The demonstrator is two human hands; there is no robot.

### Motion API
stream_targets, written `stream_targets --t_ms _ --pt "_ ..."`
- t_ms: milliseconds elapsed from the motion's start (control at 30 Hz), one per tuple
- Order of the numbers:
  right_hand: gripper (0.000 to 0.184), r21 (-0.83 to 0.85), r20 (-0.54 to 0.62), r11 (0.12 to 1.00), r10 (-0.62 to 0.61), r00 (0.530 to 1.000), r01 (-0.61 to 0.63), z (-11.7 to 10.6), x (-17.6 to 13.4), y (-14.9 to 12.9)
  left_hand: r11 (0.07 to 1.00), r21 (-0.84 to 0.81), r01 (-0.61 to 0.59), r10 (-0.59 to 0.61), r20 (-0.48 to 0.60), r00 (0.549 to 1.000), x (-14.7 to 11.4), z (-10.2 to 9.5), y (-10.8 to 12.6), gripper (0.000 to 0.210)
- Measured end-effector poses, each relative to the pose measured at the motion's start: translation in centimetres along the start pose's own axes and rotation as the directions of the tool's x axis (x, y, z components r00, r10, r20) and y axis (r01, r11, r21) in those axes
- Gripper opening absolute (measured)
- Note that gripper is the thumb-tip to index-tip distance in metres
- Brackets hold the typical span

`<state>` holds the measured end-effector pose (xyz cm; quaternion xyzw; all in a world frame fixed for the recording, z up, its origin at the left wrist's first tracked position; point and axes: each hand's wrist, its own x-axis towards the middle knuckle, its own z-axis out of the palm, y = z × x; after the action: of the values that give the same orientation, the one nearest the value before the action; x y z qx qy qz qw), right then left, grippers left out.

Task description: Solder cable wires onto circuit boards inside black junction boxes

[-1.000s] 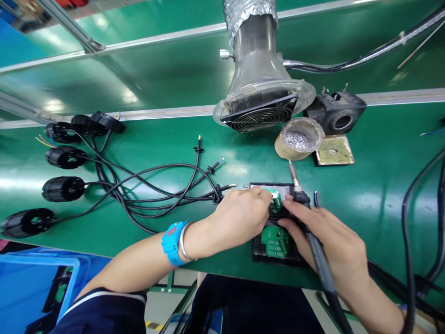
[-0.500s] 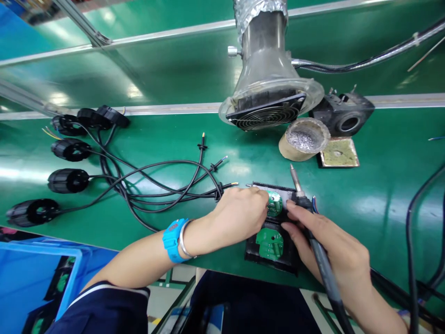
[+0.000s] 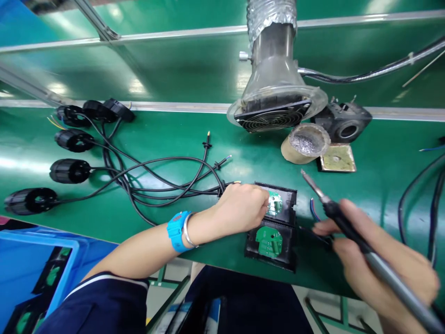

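While my right hand [image 3: 396,253] gripped the iron [image 3: 349,227], my left hand [image 3: 239,208] curled at a board [image 3: 275,204], whether pinching I couldn't tell. Beyond both stood the pot [image 3: 294,153].

1. Left hand [image 3: 241,208]: near frame centre, back of hand upward, fingers curled under toward the right; fingertips hidden from this view, so exact finger closure cannot be read.
2. Left wrist [image 3: 200,227]: close to straight, in line with the forearm.
3. Left forearm [image 3: 149,250]: bare, slanting up from lower left toward centre.
4. Left sleeve [image 3: 104,301]: dark, light-edged, covers the arm at lower left.
5. Right hand [image 3: 392,248]: lower right, slightly blurred, closed in a grip, fingertips pointing left; well apart from the left hand.
6. Right forearm: mostly hidden, lower-right corner.
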<state>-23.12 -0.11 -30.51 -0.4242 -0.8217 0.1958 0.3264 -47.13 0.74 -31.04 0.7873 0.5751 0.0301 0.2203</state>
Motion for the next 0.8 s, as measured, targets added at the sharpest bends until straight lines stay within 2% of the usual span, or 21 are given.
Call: stream_targets --t_ms 100,233,367,633,800 --pt "0.033 0.062 0.121 0.998 -0.040 0.992 0.032 -2.4 1.2 0.1 1.000 0.011 -0.017 0.017 -0.005 1.000 0.0 0.0 0.0 0.017" --pt "0.013 0.165 0.217 0.976 -0.179 0.960 0.144 -2.2 3.4 0.6 0.999 0.003 -0.046 0.046 -0.024 0.999 0.0 0.2 -0.1 0.014" --pt "0.021 0.350 0.267 0.913 -0.312 0.912 0.209 -0.5 4.6 1.2 0.999 -0.029 -0.042 0.041 -0.025 0.999 0.0 0.2 -0.1 0.015" --pt "0.026 0.404 0.291 0.890 -0.346 0.892 0.214 0.0 4.3 1.4 0.996 -0.073 -0.059 0.059 -0.004 0.998 0.1 0.3 0.2 0.013" --pt "0.028 0.422 0.279 0.888 -0.318 0.906 0.182 0.1 3.7 1.9 0.993 -0.097 -0.067 0.066 -0.009 0.998 0.2 0.3 0.1 0.013"
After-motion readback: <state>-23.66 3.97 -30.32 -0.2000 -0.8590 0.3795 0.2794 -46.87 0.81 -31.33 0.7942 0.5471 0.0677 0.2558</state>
